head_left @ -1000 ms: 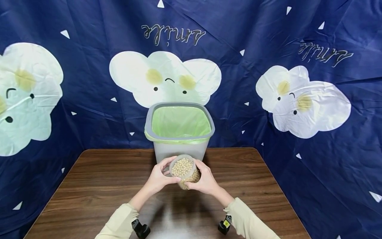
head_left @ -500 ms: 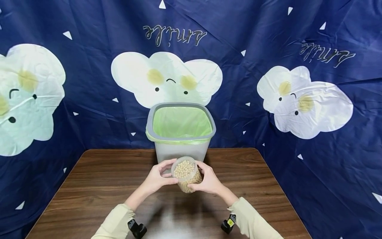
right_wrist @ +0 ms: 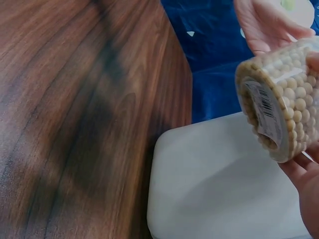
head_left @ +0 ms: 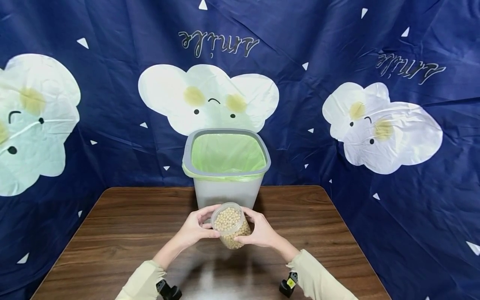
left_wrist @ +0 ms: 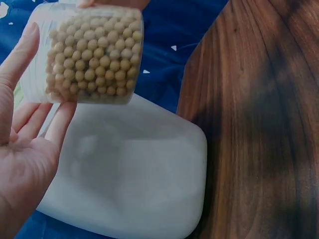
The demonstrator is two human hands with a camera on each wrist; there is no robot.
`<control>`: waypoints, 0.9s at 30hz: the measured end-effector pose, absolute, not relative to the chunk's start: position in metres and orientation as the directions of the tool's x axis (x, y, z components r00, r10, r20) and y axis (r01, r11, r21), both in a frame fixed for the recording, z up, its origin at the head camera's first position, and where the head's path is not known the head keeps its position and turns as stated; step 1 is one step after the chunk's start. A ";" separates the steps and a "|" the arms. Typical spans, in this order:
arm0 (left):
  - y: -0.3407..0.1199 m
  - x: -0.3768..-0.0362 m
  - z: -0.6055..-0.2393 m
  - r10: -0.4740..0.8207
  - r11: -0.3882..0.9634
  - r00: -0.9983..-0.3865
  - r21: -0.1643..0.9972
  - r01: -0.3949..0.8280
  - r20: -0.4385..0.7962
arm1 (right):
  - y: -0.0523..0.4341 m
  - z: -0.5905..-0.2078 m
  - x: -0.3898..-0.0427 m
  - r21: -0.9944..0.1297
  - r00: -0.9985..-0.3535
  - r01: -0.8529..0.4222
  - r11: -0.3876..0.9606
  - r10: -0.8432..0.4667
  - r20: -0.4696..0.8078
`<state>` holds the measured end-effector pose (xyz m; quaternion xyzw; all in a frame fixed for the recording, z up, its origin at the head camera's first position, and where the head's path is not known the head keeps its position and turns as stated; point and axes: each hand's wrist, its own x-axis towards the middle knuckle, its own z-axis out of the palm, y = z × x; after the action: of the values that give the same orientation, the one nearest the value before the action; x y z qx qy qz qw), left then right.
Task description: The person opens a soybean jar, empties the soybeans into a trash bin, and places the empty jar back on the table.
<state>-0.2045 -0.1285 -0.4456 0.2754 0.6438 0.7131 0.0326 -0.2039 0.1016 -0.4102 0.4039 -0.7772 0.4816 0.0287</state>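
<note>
A clear plastic jar [head_left: 234, 233] full of small round beige balls is held up in front of the bin, its top tilted toward the upper left. My left hand [head_left: 193, 227] grips the jar near its rim, thumb at the front and fingers behind. On the other side my right hand [head_left: 261, 230] holds the jar's body, thumb across its front. In the left wrist view the jar [left_wrist: 94, 55] lies sideways between thumb and fingers. A barcode label [right_wrist: 265, 112] shows on the jar's base in the right wrist view.
A light grey bin [head_left: 225, 191] with a green liner [head_left: 227, 152] under its grey rim stands at the far edge of the brown wooden table [head_left: 123, 237]. Behind hangs a dark blue curtain [head_left: 300, 158] printed with clouds.
Both hands have brought the jar down and slightly toward me, away from the bin. The grip on it stays the same.
</note>
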 end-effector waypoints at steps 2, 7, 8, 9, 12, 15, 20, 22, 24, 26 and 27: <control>-0.125 -0.203 -0.447 0.359 -0.156 -0.862 0.934 0.321 0.357 | 0.100 -0.411 -0.203 -0.710 -0.677 -0.670 0.218 -0.573 0.462; -0.115 -0.197 -0.446 0.198 -0.108 -0.912 0.932 0.345 0.360 | 0.096 -0.413 -0.202 -0.670 -0.692 -0.694 0.265 -0.502 0.519; -0.113 -0.196 -0.446 0.171 -0.095 -0.916 0.932 0.350 0.362 | 0.095 -0.412 -0.202 -0.664 -0.695 -0.695 0.274 -0.491 0.525; -0.112 -0.195 -0.445 0.151 -0.084 -0.923 0.934 0.346 0.355 | 0.095 -0.412 -0.202 -0.664 -0.700 -0.693 0.281 -0.482 0.527; -0.113 -0.194 -0.445 0.156 -0.080 -0.925 0.938 0.339 0.347 | 0.094 -0.411 -0.201 -0.677 -0.710 -0.683 0.275 -0.470 0.525; -0.120 -0.198 -0.443 0.230 -0.114 -0.908 0.937 0.331 0.349 | 0.096 -0.410 -0.201 -0.710 -0.723 -0.656 0.256 -0.481 0.496; -0.128 -0.203 -0.440 0.376 -0.135 -0.867 0.945 0.299 0.328 | 0.100 -0.410 -0.200 -0.725 -0.703 -0.649 0.231 -0.546 0.456; -0.128 -0.203 -0.440 0.404 -0.126 -0.859 0.949 0.290 0.316 | 0.100 -0.410 -0.200 -0.705 -0.682 -0.671 0.229 -0.563 0.467; -0.125 -0.202 -0.441 0.398 -0.117 -0.861 0.948 0.294 0.316 | 0.100 -0.411 -0.199 -0.678 -0.665 -0.697 0.232 -0.562 0.491; -0.122 -0.200 -0.442 0.358 -0.111 -0.874 0.945 0.309 0.328 | 0.099 -0.411 -0.198 -0.653 -0.657 -0.718 0.241 -0.545 0.521; -0.120 -0.199 -0.443 0.332 -0.108 -0.882 0.943 0.315 0.333 | 0.098 -0.412 -0.198 -0.643 -0.657 -0.725 0.248 -0.531 0.536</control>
<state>-0.1993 -0.1201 -0.4428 0.2424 0.6676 0.7039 0.0060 -0.1976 0.0981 -0.4120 0.4008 -0.7831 0.4639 0.1045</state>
